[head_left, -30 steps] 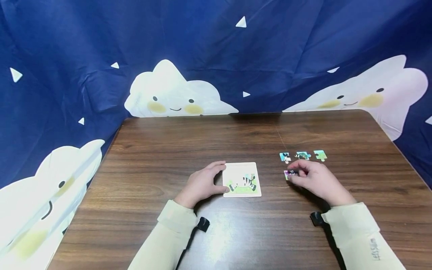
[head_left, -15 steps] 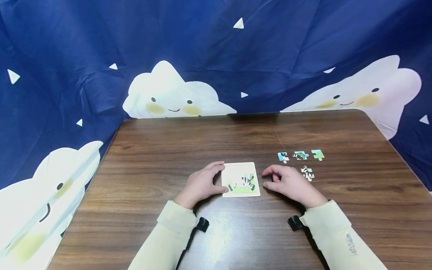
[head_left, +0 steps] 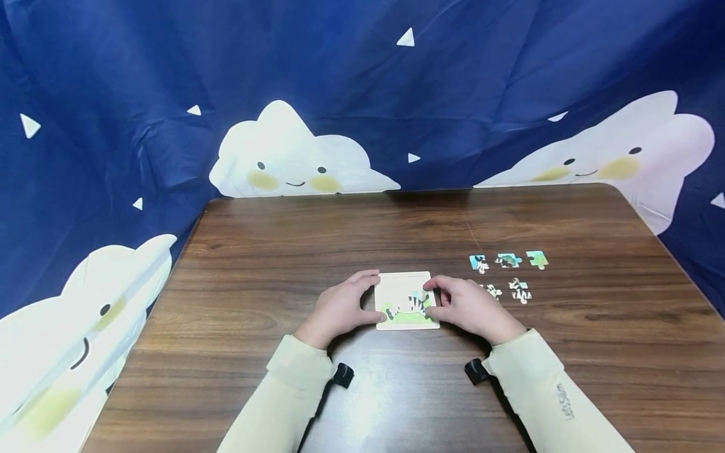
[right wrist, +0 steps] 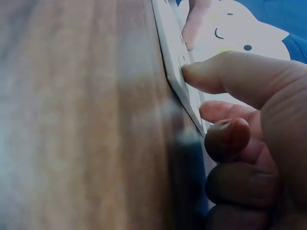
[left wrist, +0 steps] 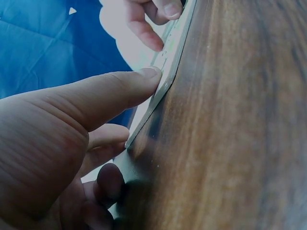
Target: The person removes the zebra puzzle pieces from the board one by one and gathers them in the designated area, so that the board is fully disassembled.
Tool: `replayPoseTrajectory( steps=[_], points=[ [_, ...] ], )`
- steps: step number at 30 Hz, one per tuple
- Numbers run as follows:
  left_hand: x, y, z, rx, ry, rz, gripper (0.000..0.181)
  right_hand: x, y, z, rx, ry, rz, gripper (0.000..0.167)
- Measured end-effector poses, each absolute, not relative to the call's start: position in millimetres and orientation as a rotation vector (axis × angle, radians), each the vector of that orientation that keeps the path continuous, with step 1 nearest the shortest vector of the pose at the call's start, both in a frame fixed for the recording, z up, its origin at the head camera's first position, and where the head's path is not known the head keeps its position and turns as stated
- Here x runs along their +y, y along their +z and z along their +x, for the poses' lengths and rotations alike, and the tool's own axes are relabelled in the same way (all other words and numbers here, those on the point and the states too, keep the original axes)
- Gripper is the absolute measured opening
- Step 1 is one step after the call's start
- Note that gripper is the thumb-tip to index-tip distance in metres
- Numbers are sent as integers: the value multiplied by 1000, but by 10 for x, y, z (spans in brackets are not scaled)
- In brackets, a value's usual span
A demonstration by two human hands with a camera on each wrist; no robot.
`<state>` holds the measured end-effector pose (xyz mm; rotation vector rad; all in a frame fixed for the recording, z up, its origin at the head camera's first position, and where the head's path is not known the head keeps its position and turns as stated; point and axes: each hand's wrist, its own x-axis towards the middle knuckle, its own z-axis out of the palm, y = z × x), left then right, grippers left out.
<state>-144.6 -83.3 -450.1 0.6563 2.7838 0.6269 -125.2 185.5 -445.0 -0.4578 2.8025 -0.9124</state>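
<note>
A white-framed jigsaw puzzle board lies flat on the table, with part of a zebra on green along its lower half and a pale upper half. My left hand holds its left edge, thumb on the lower-left corner. At the opposite edge, my right hand has thumb and index finger on the board, covering part of the picture's right end. The right wrist view shows the right thumb on the frame; its other fingers curl beside the edge. No loose piece shows in either hand.
Loose jigsaw pieces lie right of the board: a green one, a blue-green one, a blue one, a striped one, and another partly behind my right hand. A patterned blue curtain hangs behind the brown table.
My right hand has moved left from the loose pieces to the board's right edge, uncovering the striped pieces. My left hand stays on the board's left edge.
</note>
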Motion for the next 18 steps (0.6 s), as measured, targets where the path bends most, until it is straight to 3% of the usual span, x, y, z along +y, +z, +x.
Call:
replayPoseTrajectory(
  steps=[14,18],
  points=[
    [-818,-4510,-1451,2773,642,663,78,1830,-4370,-1371,2688,-897,-496,32],
    [-824,-4515,-1457,2778,641,664,77,1825,-4380,-1368,2676,-940,-516,20]
  ],
)
